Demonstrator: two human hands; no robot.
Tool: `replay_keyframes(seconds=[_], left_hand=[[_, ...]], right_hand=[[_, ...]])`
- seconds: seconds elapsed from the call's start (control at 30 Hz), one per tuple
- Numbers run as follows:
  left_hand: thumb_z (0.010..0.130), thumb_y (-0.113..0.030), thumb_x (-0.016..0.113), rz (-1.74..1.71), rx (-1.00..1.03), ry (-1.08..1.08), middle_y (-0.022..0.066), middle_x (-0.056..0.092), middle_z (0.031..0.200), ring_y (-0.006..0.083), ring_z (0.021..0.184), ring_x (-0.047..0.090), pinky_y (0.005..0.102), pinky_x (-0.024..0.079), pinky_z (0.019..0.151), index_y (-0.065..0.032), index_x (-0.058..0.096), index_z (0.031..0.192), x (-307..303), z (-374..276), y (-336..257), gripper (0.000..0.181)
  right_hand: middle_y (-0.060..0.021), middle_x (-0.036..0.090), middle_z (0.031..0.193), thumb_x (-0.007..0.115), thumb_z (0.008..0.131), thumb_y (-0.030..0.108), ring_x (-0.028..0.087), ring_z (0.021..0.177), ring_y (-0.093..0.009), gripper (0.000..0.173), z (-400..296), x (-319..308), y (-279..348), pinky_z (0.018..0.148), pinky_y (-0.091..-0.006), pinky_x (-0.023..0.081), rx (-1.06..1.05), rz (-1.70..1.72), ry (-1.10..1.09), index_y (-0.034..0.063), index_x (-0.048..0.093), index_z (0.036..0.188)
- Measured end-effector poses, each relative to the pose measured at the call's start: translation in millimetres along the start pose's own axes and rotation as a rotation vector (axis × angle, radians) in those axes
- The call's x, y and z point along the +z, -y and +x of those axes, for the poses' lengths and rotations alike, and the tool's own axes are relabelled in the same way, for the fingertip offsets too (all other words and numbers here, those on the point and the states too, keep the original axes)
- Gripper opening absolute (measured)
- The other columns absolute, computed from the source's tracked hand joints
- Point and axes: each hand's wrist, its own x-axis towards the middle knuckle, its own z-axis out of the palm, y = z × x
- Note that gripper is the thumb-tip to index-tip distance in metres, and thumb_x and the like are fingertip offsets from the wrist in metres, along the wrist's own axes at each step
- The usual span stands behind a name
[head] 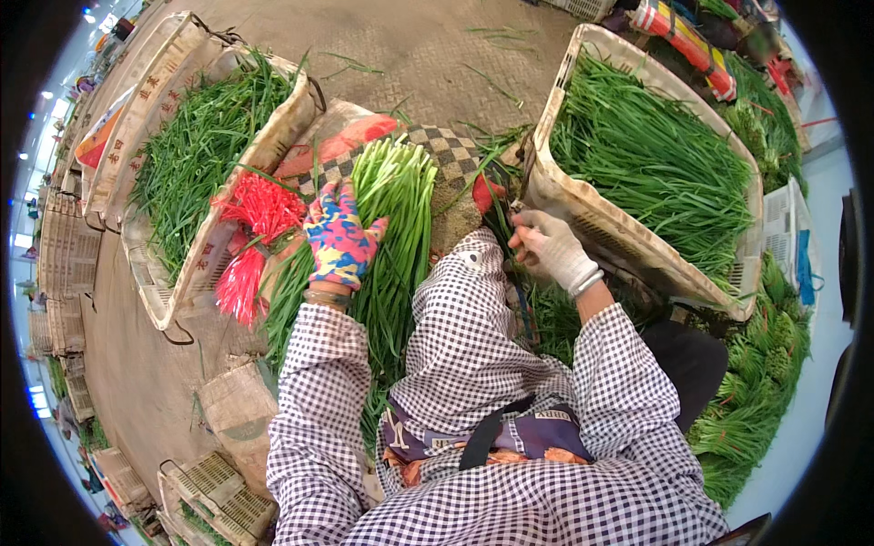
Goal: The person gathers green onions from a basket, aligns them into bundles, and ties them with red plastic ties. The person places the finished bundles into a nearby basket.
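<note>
My left hand (343, 235), in a multicoloured camouflage-pattern glove, rests spread on the left side of a thick bundle of long green leaves with pale cut stems (396, 177), which look like garlic chives. The bundle lies over a checkered cloth (444, 153), stem ends away from me. Red plastic ties (263, 211) hang in tufts just left of that hand. My right hand (550, 249), in an off-white knit glove, is right of my knee with its fingers bent, near some dark green leaves; whether it pinches any of them is unclear.
A plastic crate (683, 300) of loose chives stands at the right, another crate (177, 293) at the left. Tied green bundles (737, 423) are piled at the far right. Stacked crates (68, 246) line the left edge. A flattened carton (239, 403) lies on the floor at lower left.
</note>
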Motion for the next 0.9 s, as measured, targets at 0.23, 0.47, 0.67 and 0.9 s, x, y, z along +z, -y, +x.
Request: replay_keyframes(seconds=[0.23, 0.47, 0.67, 0.9], left_hand=[[0.064, -0.04, 0.082, -0.193, -0.016, 0.268, 0.027, 0.052, 0.125, 0.0393, 0.113, 0.054, 0.0388, 0.044, 0.094, 0.0009, 0.015, 0.144, -38, -1, 20, 0.113], [0.073, -0.019, 0.07, -0.366, -0.127, 0.231, 0.0223, 0.06, 0.115, 0.0339, 0.101, 0.061, 0.0381, 0.05, 0.085, -0.0036, 0.027, 0.141, -23, 18, 37, 0.083], [0.072, -0.031, 0.073, -0.051, -0.149, 0.23, 0.0264, 0.046, 0.13, 0.0388, 0.123, 0.043, 0.0427, 0.038, 0.101, -0.0004, 0.029, 0.139, 5, 10, 3, 0.086], [0.061, -0.032, 0.085, -0.681, 0.096, 0.154, 0.0265, 0.029, 0.143, 0.0372, 0.13, 0.036, 0.0414, 0.028, 0.109, 0.0015, 0.011, 0.145, -43, -9, -2, 0.117]], right_hand=[[-0.021, 0.064, 0.098, 0.053, 0.089, 0.032, 0.062, 0.095, -0.03, 0.042, 42, 58, 45, 0.085, -0.0379, 0.047, -0.211, -0.694, 0.186, -0.002, 0.058, 0.112], [-0.0204, 0.067, 0.084, 0.05, 0.089, 0.028, 0.068, 0.078, -0.027, 0.04, 93, 111, 50, 0.078, -0.039, 0.051, 0.027, -0.482, 0.43, -0.0095, 0.062, 0.091], [-0.0245, 0.066, 0.089, 0.056, 0.085, 0.025, 0.067, 0.082, -0.031, 0.037, 115, 125, 44, 0.076, -0.039, 0.052, 0.044, -0.336, 0.331, -0.0104, 0.063, 0.09], [-0.0254, 0.065, 0.084, 0.05, 0.085, 0.021, 0.069, 0.075, -0.028, 0.035, 112, 125, 69, 0.071, -0.0381, 0.054, -0.021, -0.58, 0.353, -0.0119, 0.06, 0.092]])
